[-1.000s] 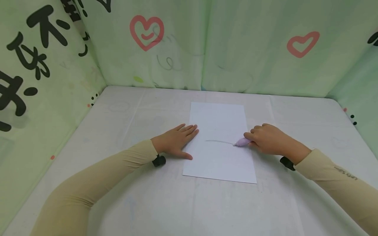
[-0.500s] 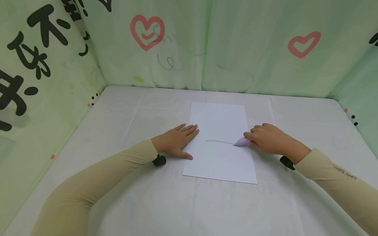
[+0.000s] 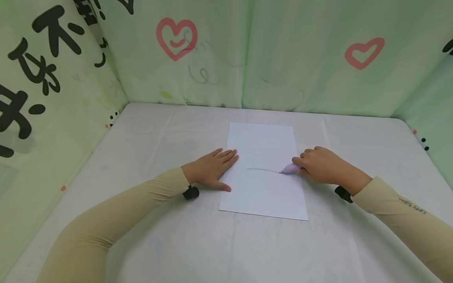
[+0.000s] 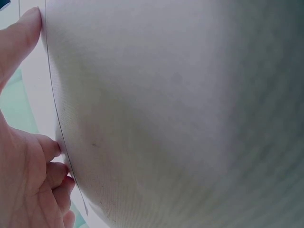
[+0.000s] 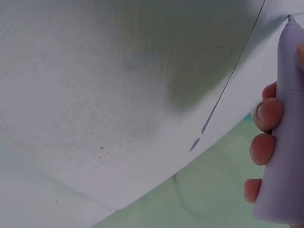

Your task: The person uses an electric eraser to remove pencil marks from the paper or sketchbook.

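Note:
A white sheet of paper (image 3: 263, 196) lies on the table, with a thin grey curved line (image 3: 262, 169) drawn across its middle. My left hand (image 3: 212, 168) rests on the sheet's left edge, fingers spread and straight. In the left wrist view its thumb (image 4: 21, 40) and fingertips reach over that edge. My right hand (image 3: 320, 166) grips a thick light-purple pen (image 3: 291, 168) at the sheet's right side. The pen's grey tip is right at the line's right end. In the right wrist view, the fingers curl round the pen's fat barrel (image 5: 289, 142).
A white cloth (image 3: 177, 243) with creases and faint stains covers the table. Green curtains (image 3: 293, 59) with red hearts and black writing enclose its back and sides. Dark wrist cameras sit under both wrists.
My right hand and the pen have shifted up very slightly, away from me. The left hand, the paper and the line look the same.

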### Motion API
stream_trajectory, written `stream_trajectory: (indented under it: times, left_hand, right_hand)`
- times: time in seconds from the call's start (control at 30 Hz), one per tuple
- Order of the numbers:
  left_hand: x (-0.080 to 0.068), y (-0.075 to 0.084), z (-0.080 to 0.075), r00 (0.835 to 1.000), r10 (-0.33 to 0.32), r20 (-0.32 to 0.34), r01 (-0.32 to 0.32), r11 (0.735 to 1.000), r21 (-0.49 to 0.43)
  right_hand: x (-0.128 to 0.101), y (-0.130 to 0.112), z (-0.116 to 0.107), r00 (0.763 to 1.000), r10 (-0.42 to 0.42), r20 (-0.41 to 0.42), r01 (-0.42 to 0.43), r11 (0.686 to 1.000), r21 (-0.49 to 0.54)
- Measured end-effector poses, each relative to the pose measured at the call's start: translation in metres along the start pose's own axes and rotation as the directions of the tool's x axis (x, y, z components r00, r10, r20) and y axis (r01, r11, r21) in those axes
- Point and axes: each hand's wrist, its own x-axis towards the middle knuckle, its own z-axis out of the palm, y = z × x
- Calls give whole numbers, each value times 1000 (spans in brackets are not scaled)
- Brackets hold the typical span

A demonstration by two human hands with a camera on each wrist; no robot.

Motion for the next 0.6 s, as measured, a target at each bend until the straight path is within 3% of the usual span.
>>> stream_trajectory:
  times: [0.6]
  left_hand:
    - [0,0,0,1000,0,3,0,1000,-17]
  right_hand:
    - [3,0,-1,1000,-4,15,4,1000,12]
